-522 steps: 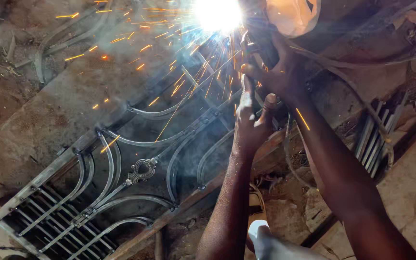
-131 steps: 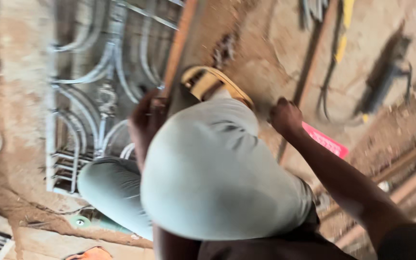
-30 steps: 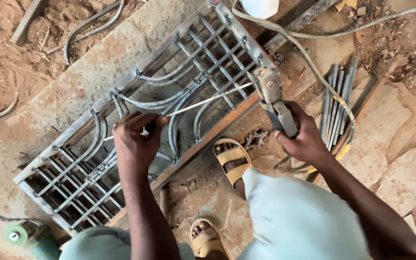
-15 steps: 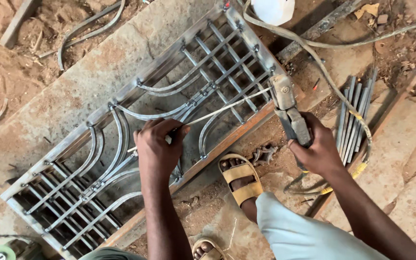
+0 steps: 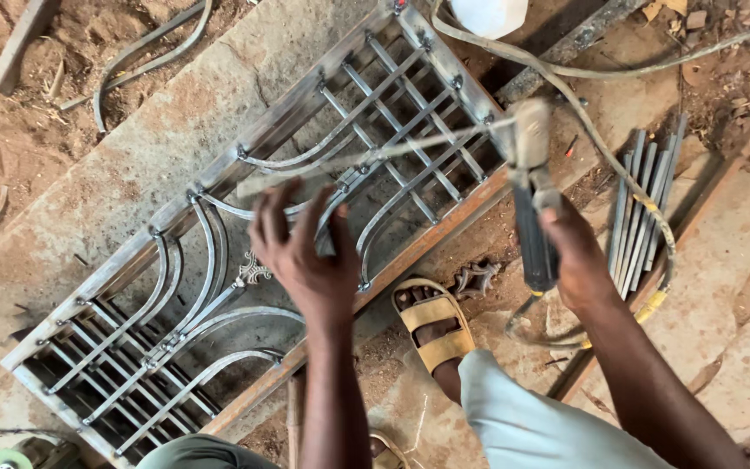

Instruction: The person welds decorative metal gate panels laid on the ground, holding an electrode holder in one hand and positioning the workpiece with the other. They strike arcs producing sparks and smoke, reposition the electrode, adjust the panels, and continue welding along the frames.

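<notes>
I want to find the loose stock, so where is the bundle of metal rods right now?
In the head view, the bundle of metal rods lies on the ground at right, just beyond the right hand holding the angle grinder, beside the window grille.
</notes>
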Available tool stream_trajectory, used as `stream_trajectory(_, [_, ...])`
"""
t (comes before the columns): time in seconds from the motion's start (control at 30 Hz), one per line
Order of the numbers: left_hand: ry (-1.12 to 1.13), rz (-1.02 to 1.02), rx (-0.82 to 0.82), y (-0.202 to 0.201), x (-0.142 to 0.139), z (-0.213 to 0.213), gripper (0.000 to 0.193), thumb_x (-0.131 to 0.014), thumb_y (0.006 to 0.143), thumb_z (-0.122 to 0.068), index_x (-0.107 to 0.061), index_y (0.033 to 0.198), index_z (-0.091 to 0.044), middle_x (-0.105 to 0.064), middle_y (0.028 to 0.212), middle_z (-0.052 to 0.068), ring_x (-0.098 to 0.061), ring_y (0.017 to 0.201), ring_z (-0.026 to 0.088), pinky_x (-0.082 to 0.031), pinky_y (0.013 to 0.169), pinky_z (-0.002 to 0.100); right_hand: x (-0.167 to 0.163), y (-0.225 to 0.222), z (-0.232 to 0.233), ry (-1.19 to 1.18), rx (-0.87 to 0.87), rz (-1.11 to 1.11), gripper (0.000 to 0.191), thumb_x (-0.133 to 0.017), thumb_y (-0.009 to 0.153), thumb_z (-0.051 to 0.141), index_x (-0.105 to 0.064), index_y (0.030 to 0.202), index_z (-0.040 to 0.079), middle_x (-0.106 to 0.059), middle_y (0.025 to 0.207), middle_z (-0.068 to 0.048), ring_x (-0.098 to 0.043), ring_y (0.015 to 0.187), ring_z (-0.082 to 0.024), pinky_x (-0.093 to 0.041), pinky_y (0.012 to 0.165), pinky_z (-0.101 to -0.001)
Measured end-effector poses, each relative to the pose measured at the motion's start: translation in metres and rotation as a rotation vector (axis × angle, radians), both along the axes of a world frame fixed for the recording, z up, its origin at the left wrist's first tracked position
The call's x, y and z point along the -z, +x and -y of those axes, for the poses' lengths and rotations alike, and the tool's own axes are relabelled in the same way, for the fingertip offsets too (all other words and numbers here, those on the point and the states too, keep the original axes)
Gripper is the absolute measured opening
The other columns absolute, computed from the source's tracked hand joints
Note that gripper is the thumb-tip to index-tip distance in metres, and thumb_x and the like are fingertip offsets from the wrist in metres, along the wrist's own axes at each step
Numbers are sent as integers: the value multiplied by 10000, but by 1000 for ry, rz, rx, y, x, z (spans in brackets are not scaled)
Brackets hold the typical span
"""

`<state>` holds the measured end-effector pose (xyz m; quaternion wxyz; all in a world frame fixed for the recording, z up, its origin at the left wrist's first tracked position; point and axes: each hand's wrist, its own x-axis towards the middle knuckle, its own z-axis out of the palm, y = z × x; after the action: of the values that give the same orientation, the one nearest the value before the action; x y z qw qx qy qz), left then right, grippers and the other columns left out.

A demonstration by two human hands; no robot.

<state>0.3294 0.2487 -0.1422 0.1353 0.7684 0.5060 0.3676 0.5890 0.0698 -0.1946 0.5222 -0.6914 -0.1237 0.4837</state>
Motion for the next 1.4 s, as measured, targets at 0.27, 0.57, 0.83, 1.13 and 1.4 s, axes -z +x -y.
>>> stream_trajectory(0.27, [-661, 311, 300, 35, 25, 79, 350, -682, 962, -102, -695, 1309, -50, -698, 1353, 171, -688, 1260, 325, -527, 1090, 431, -5, 3, -25, 327, -134, 872, 727, -891, 785, 357, -516, 1295, 0, -668, 1060, -75, -694, 896, -155, -634, 840, -327])
stream_trajectory(0.57, [-757, 369, 456, 57, 36, 91, 648, -679, 986, -193, -434, 1528, 65, -602, 1450, 280, -587, 1373, 389, -453, 1141, 448, 27, -23, -68, 422, -181, 931, 659, -907, 779, 360, -576, 1195, -29, -743, 924, -80, -755, 776, -172, -637, 735, -321])
stream_trajectory(0.83, [-754, 405, 431, 63, 46, 89, 690, -682, 982, -268, -432, 1510, 99, -608, 1425, 307, -639, 1304, 383, -512, 1075, 429, 36, -23, -80, 319, -185, 927, 697, -898, 724, 400, -602, 1181, -34, -750, 953, -129, -758, 824, -215, -640, 761, -357])
stream_trajectory(1.13, [-779, 321, 451, 66, 42, 90, 727, -708, 960, -253, -411, 1513, 111, -547, 1479, 305, -538, 1405, 394, -405, 1183, 472, 54, -15, -76, 362, -181, 979, 693, -870, 750, 437, -605, 1173, -44, -726, 923, -119, -741, 750, -198, -657, 693, -321])
stream_trajectory(1.4, [-789, 348, 465, 67, 34, 88, 720, -715, 949, -198, -400, 1515, 115, -521, 1511, 307, -532, 1421, 389, -420, 1178, 458, 36, -15, -79, 333, -206, 869, 668, -878, 746, 384, -603, 1202, -19, -736, 959, -93, -747, 812, -182, -654, 770, -317])
